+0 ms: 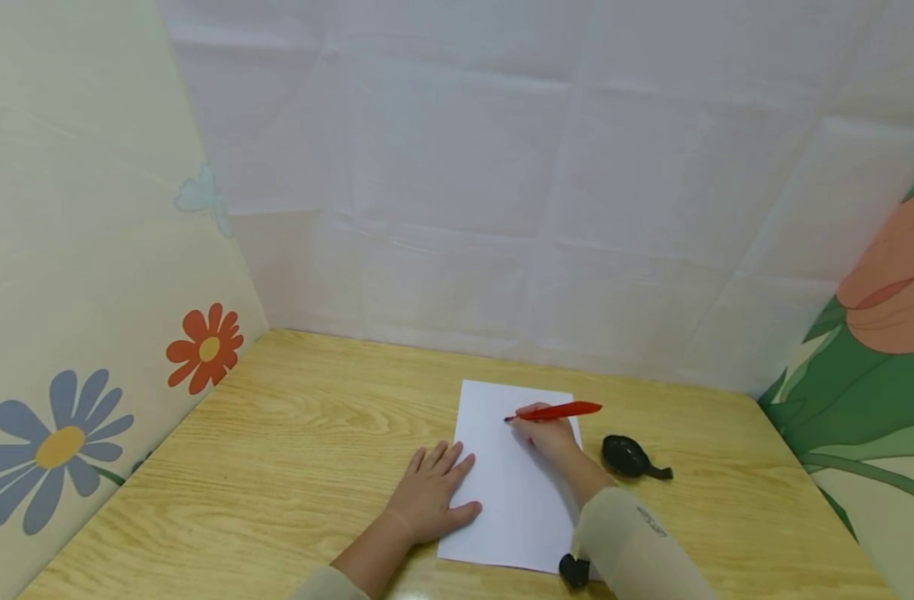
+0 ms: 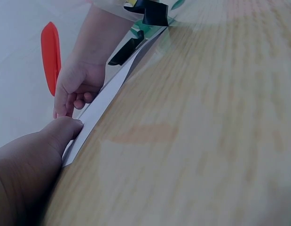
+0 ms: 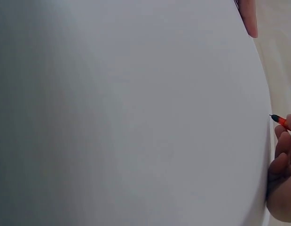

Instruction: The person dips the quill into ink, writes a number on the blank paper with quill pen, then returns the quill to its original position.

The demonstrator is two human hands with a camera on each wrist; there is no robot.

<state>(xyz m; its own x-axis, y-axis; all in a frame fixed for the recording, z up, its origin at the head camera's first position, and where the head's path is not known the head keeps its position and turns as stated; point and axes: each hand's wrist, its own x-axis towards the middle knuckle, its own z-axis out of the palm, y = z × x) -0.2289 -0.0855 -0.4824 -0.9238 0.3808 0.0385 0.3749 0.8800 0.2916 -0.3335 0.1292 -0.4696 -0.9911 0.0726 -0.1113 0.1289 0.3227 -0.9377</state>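
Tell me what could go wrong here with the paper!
The paper might slide if the left hand, resting on its left edge, lifts. The pen points at the paper, so a jerk of the right hand could leave a stray mark. The right sleeve, close by the black piece, might bump it.

The pen (image 1: pixel 565 410) is bright red with a black tip, and the paper (image 1: pixel 509 483) is plain white. The table (image 1: pixel 329 417) is yellow-tan with a darker wavy wood grain. Both the ladle-like object (image 1: pixel 625 457) and the small piece (image 1: pixel 574 571) are black. The right sleeve (image 1: pixel 614 525) is cream with a dark printed mark. The back sheet (image 1: pixel 457 167) is pale lilac-grey. The cream left wall (image 1: pixel 74 208) carries a red flower (image 1: pixel 224 342) and a grey-blue flower (image 1: pixel 14 421), each with a yellow centre, plus a pale blue butterfly (image 1: pixel 199 194). On the right, a coral bloom (image 1: pixel 899 283) tops leaves (image 1: pixel 869 392) in several greens.
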